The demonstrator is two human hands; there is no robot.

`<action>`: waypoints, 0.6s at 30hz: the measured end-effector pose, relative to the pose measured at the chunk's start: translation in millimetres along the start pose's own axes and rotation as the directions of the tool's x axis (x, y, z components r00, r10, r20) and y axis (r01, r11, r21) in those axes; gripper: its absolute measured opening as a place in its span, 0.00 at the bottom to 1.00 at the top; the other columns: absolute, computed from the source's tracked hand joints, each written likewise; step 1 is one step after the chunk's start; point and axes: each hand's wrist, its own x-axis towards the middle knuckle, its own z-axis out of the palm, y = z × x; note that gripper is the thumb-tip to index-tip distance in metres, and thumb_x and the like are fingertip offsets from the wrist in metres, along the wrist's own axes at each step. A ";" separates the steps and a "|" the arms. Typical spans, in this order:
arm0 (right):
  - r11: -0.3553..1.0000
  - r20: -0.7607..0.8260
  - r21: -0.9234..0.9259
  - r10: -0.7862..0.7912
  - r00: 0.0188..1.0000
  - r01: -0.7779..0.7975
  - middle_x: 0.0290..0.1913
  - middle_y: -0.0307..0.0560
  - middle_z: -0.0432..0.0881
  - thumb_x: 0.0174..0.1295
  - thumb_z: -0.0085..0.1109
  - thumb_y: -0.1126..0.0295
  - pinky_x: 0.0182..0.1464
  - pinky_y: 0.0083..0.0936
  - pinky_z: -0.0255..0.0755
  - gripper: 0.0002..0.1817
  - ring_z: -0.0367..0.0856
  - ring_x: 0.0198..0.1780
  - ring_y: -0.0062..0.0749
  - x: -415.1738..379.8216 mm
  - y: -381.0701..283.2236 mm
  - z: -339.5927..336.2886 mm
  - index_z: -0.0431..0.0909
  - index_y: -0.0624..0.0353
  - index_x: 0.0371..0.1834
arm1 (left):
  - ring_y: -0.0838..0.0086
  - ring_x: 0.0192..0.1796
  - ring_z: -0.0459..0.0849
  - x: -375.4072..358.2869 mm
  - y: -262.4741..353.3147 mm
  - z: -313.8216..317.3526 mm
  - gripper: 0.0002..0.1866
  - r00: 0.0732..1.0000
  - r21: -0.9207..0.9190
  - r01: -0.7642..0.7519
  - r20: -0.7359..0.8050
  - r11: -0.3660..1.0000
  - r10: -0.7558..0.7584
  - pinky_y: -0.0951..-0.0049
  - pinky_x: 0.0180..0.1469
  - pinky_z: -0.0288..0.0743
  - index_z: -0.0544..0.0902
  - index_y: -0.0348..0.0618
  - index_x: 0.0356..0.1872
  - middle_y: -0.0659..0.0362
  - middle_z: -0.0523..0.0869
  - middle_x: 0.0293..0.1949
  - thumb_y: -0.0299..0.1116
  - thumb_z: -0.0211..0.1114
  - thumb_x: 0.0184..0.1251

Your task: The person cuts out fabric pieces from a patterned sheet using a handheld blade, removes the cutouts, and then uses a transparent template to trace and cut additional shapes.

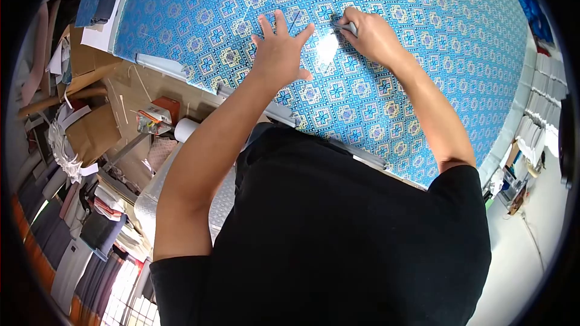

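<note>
Blue patterned fabric [362, 96] with a repeating geometric motif lies spread over the table. My left hand [281, 51] rests on it with the fingers spread, holding nothing. To its right, my right hand [370, 35] is closed around a small grey tool [351, 28], whose tip is at the fabric; most of the tool is hidden by the fingers. A thin dark line [295, 21] shows on the fabric beside my left fingers. Between the two hands is a bright patch of reflected light.
Metal strips [160, 65] run along the table's near edge. At the left are cardboard [93, 136], a red box [166, 108], a white roll [186, 130] and folded dark fabric [99, 1]. White stacks [547, 84] stand at the right.
</note>
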 end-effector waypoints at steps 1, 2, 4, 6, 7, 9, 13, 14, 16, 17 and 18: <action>1.000 0.003 0.002 -0.002 1.000 0.002 0.45 0.53 0.92 0.66 0.70 0.71 0.43 0.43 0.84 0.11 0.91 0.43 0.53 1.0 1.3 -0.6 0.82 0.57 0.48 | 0.17 0.81 0.47 -0.3 0.9 -0.7 0.60 1.000 -0.010 0.006 0.009 1.000 -0.006 0.19 0.68 0.68 0.68 0.72 0.81 0.27 0.53 0.81 0.54 0.90 0.41; 0.999 0.023 0.017 -0.032 0.999 0.032 0.45 0.52 0.92 0.66 0.71 0.70 0.43 0.42 0.84 0.11 0.91 0.43 0.53 4.1 3.6 -2.6 0.82 0.57 0.48 | 0.17 0.81 0.47 -0.1 1.3 -1.2 0.60 1.000 -0.010 0.010 0.008 1.000 -0.009 0.19 0.68 0.68 0.68 0.72 0.81 0.27 0.53 0.81 0.54 0.90 0.41; 0.997 0.042 0.032 -0.065 0.997 0.063 0.45 0.52 0.92 0.66 0.71 0.70 0.43 0.42 0.84 0.11 0.91 0.43 0.53 9.9 6.9 -5.3 0.82 0.57 0.48 | 0.17 0.80 0.47 0.5 2.1 -1.8 0.60 1.000 -0.017 0.012 0.015 1.000 -0.012 0.19 0.68 0.68 0.68 0.72 0.81 0.27 0.52 0.81 0.54 0.90 0.41; 0.984 0.036 0.055 -0.169 0.985 0.167 0.44 0.51 0.91 0.66 0.72 0.69 0.42 0.42 0.83 0.10 0.91 0.43 0.53 20.7 9.3 -8.1 0.82 0.56 0.46 | 0.16 0.80 0.47 3.2 1.6 -3.1 0.60 1.000 -0.011 0.011 0.010 1.000 -0.011 0.19 0.68 0.68 0.68 0.72 0.81 0.27 0.52 0.81 0.53 0.90 0.41; 0.976 0.045 0.068 -0.212 0.976 0.209 0.43 0.50 0.91 0.66 0.72 0.69 0.42 0.42 0.82 0.10 0.91 0.42 0.53 26.7 8.2 -11.3 0.82 0.55 0.46 | 0.16 0.80 0.47 0.4 1.9 -2.2 0.60 1.000 -0.010 0.010 0.022 1.000 -0.009 0.19 0.68 0.68 0.68 0.72 0.82 0.27 0.52 0.82 0.53 0.90 0.41; 0.957 0.037 0.069 -0.286 0.958 0.283 0.42 0.49 0.91 0.66 0.71 0.69 0.42 0.43 0.83 0.10 0.91 0.41 0.52 41.7 10.2 -4.0 0.82 0.55 0.46 | 0.16 0.80 0.46 -0.1 1.1 -1.8 0.60 1.000 -0.002 0.010 0.015 1.000 -0.010 0.19 0.68 0.68 0.68 0.72 0.81 0.27 0.52 0.82 0.53 0.90 0.41; 0.915 0.050 0.035 -0.403 0.914 0.402 0.41 0.48 0.91 0.67 0.71 0.67 0.41 0.43 0.81 0.09 0.90 0.42 0.51 91.8 -6.8 10.3 0.81 0.54 0.46 | 0.17 0.81 0.47 0.5 0.6 -1.1 0.59 1.000 -0.006 0.017 0.002 1.000 -0.017 0.19 0.68 0.68 0.69 0.72 0.81 0.27 0.52 0.82 0.53 0.90 0.41; 0.911 0.054 0.031 -0.412 0.910 0.410 0.40 0.49 0.90 0.68 0.71 0.67 0.41 0.44 0.81 0.10 0.90 0.41 0.52 105.5 -16.1 15.2 0.81 0.54 0.47 | 0.18 0.81 0.47 0.4 0.5 -0.4 0.59 1.000 0.008 0.003 -0.002 1.000 -0.003 0.19 0.68 0.68 0.69 0.72 0.81 0.28 0.52 0.82 0.53 0.90 0.41; 0.904 0.075 0.033 -0.428 0.901 0.427 0.37 0.51 0.89 0.68 0.70 0.67 0.41 0.47 0.80 0.10 0.89 0.40 0.53 133.2 -32.1 24.6 0.81 0.54 0.47 | 0.18 0.79 0.51 -0.9 -3.6 3.8 0.60 0.997 0.004 -0.040 -0.067 0.999 0.040 0.18 0.67 0.68 0.71 0.68 0.80 0.27 0.55 0.80 0.53 0.91 0.38; 0.906 0.095 0.030 -0.422 0.902 0.421 0.34 0.52 0.88 0.67 0.69 0.68 0.41 0.49 0.80 0.09 0.89 0.40 0.55 144.1 -39.0 28.5 0.81 0.54 0.47 | 0.18 0.79 0.51 -0.9 -5.6 6.4 0.60 0.997 0.003 -0.024 -0.071 1.000 0.024 0.18 0.67 0.68 0.71 0.68 0.80 0.27 0.55 0.80 0.53 0.91 0.38; 0.890 0.063 0.053 -0.456 0.888 0.454 0.34 0.53 0.88 0.68 0.69 0.69 0.41 0.49 0.79 0.09 0.89 0.41 0.55 153.6 -43.7 32.1 0.81 0.54 0.48 | 0.18 0.79 0.50 -1.2 -5.6 6.2 0.60 0.997 0.001 -0.032 -0.071 0.999 0.032 0.18 0.67 0.68 0.71 0.68 0.80 0.27 0.55 0.80 0.53 0.91 0.38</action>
